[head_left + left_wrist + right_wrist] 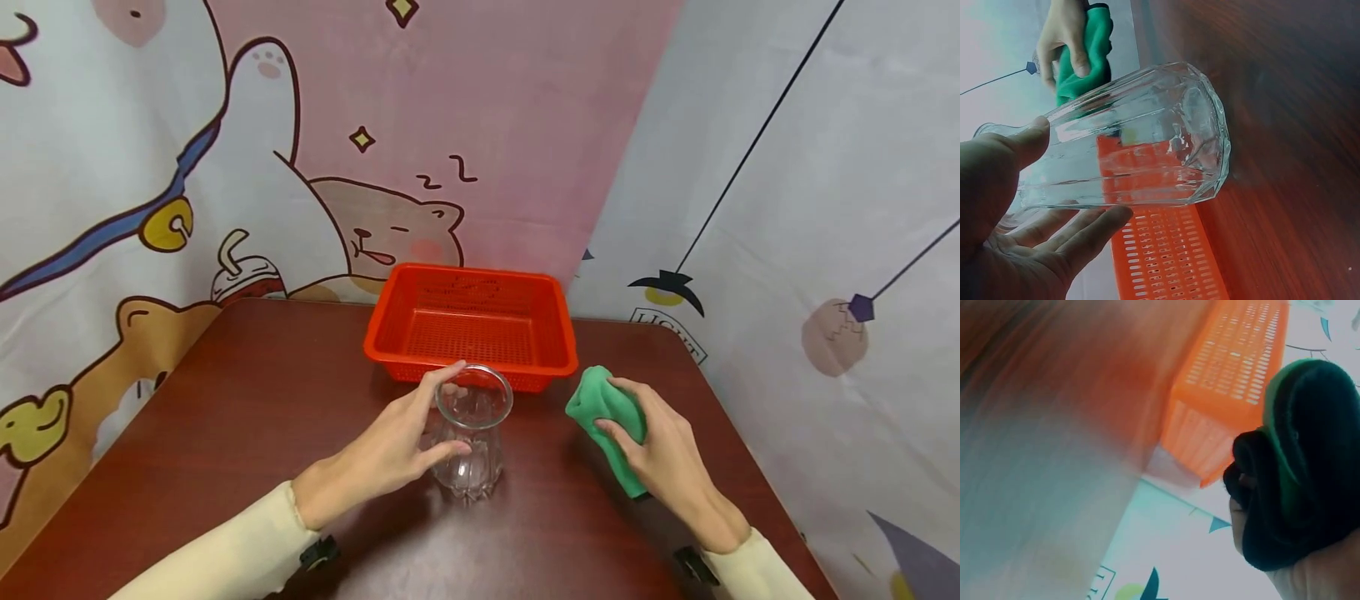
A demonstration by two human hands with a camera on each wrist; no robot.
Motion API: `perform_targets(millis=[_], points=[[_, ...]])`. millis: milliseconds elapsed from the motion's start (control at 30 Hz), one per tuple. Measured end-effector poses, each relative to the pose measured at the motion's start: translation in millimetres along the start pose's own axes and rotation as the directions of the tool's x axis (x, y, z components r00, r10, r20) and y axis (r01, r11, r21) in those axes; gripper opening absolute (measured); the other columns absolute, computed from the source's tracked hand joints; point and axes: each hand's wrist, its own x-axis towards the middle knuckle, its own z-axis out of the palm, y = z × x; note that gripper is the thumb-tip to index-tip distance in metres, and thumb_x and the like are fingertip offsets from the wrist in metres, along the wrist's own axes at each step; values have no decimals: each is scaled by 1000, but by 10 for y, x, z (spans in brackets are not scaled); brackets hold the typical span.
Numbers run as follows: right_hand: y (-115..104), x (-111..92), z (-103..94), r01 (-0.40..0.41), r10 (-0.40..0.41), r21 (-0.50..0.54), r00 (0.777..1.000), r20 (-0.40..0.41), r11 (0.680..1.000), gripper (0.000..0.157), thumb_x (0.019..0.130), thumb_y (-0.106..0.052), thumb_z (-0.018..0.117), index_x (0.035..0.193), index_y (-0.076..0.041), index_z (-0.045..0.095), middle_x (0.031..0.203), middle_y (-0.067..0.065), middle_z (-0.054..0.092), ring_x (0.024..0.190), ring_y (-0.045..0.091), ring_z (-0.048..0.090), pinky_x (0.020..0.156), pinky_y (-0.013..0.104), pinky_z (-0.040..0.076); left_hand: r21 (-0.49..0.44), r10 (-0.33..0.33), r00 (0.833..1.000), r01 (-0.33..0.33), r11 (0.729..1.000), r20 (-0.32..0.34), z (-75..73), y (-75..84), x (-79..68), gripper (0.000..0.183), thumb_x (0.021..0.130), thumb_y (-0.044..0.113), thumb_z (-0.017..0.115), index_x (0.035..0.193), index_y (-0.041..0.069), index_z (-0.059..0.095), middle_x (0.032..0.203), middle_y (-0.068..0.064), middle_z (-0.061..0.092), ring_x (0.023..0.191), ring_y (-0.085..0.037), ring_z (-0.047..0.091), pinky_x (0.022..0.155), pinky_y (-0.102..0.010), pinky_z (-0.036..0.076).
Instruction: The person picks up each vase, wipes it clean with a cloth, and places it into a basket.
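Observation:
A clear glass vase (470, 454) with a flared rim and ribbed sides stands upright near the middle of the table. My left hand (390, 437) holds it below the rim, thumb on the near side and fingers round the far side. In the left wrist view the vase (1129, 144) lies between thumb and fingers, its thick base beyond them. Off to the right, my right hand (670, 450) grips a folded green cloth (611, 408), thumb across its near face. The cloth (1319, 456) hides most of that hand in the right wrist view.
Behind the vase, a red-orange plastic basket (472, 333) with a perforated base stands at the back of the dark wooden table (247, 400). Printed cartoon curtains (525, 125) hang along the back and both sides.

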Motion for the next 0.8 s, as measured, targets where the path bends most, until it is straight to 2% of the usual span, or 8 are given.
perform_targets(millis=[100, 200, 333, 467, 600, 733, 800], points=[[-70, 0, -27, 9, -8, 34, 999, -34, 999, 76, 79, -21, 93, 147, -17, 57, 133, -2, 64, 101, 12, 61, 84, 22, 49, -3, -2, 1000, 2, 1000, 19, 7, -6, 5, 106, 82, 28, 89, 163, 20, 21, 134, -4, 65, 112, -13, 69, 92, -34, 57], [-145, 18, -36, 47, -41, 86, 997, -71, 995, 78, 77, -18, 94, 146, -16, 58, 132, -1, 65, 101, 14, 61, 86, 15, 44, 20, 2, 1000, -2, 1000, 23, 9, -9, 14, 107, 82, 29, 89, 163, 21, 21, 136, -5, 64, 117, -17, 68, 99, -38, 54], [-260, 67, -34, 119, -98, 170, 987, -129, 978, 80, 72, -10, 95, 144, -12, 60, 132, 3, 66, 103, 17, 62, 90, 14, 44, 51, 4, 1000, -5, 999, 19, 4, -7, 34, 108, 81, 28, 91, 163, 21, 22, 140, -4, 63, 124, -17, 64, 108, -38, 47], [-408, 129, -14, 197, -155, 282, 974, -165, 939, 80, 69, -3, 95, 141, -5, 61, 131, 8, 67, 104, 19, 64, 91, 15, 46, 53, 0, 1000, -1, 999, 21, -12, -5, 51, 107, 81, 30, 91, 162, 20, 23, 136, -3, 64, 122, -17, 65, 107, -38, 48], [-582, 173, 34, 214, -176, 397, 976, -130, 893, 78, 72, -1, 93, 142, -3, 59, 131, 10, 67, 103, 19, 66, 89, 17, 49, 52, -16, 999, 14, 999, 31, -43, -10, 60, 105, 82, 33, 90, 161, 19, 23, 136, -2, 63, 118, -16, 66, 101, -38, 53], [-676, 166, 104, 145, -143, 472, 989, -39, 870, 77, 78, -6, 91, 146, -9, 56, 135, 6, 65, 104, 19, 65, 87, 21, 52, 56, -26, 999, 24, 998, 37, -43, -8, 78, 105, 80, 31, 92, 159, 19, 25, 142, -1, 60, 119, -15, 66, 100, -36, 53], [-692, 176, 157, 111, -129, 500, 992, 3, 859, 78, 81, -10, 90, 149, -12, 54, 139, 4, 63, 107, 20, 65, 87, 23, 53, 52, -23, 999, 21, 998, 35, -39, -8, 89, 106, 79, 29, 93, 159, 18, 26, 138, -1, 62, 116, -15, 67, 100, -36, 53]])
